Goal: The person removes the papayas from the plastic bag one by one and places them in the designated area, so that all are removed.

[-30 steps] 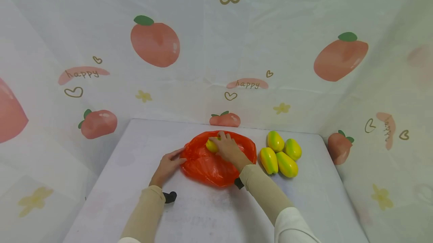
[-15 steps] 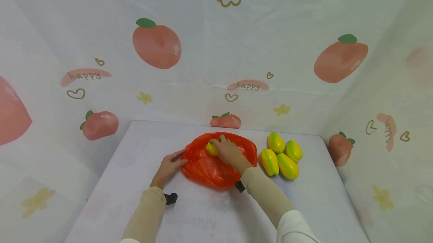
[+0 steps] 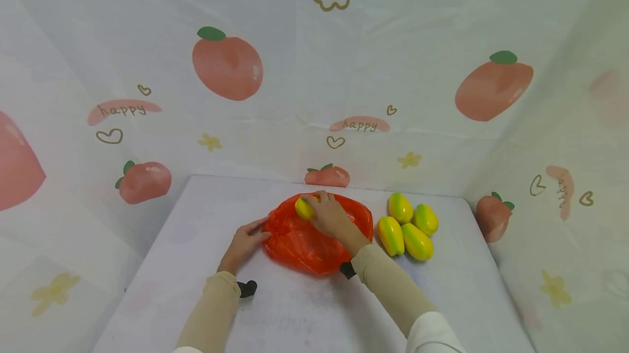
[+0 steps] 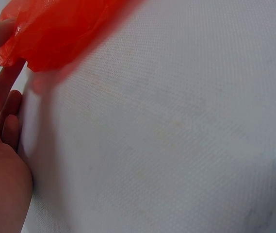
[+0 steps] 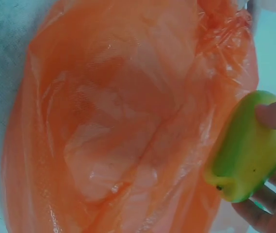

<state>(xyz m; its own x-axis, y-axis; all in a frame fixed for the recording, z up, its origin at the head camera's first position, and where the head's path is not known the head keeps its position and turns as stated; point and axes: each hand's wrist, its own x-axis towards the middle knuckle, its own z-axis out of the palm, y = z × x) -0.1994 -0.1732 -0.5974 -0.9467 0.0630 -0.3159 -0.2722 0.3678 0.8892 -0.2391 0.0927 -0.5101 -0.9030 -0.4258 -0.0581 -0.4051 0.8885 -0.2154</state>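
A red plastic bag (image 3: 309,244) lies spread on the table, its mouth facing up. My left hand (image 3: 244,243) pinches the bag's left edge. In the left wrist view the thumb lies over the red film (image 4: 65,34) and a finger beneath it. My right hand (image 3: 331,216) holds a yellow-green papaya (image 3: 304,208) over the far part of the bag. In the right wrist view the thumb presses one side of the papaya (image 5: 247,150) while fingers curl under the other side. Several more papayas (image 3: 416,241) sit in a cluster right of the bag.
The white table (image 3: 290,320) meets a printed fabric backdrop (image 3: 275,140) behind and at both sides. A black wrist mount (image 3: 248,288) shows beside the left wrist, and another dark mount (image 3: 347,270) by the right wrist.
My right hand has moved slightly left and away from me with the papaya, which shows a little higher over the bag. The left hand and the papaya cluster look unchanged.
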